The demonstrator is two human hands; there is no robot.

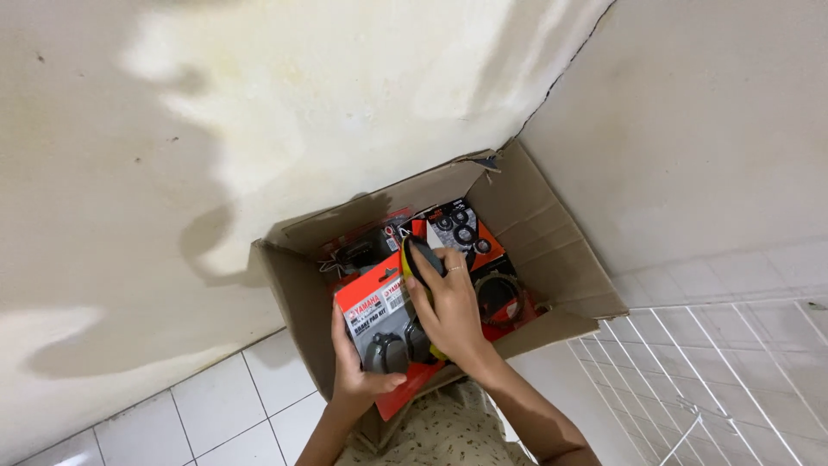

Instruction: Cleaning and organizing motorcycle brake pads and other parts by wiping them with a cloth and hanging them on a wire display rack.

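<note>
My left hand (349,367) grips the lower edge of a red carded blister pack (379,315) with dark grey parts under clear plastic, held over an open cardboard box (543,233). My right hand (448,311) lies across the pack's right side and holds a black and yellow object (420,257) above it. Inside the box lie more red carded packs (461,229) with black rings and round parts.
The box stands in a corner between two cream walls (259,103). White floor tiles (224,414) lie to the lower left. A white wire grid (733,371) sits at the lower right. My patterned garment (440,431) shows at the bottom.
</note>
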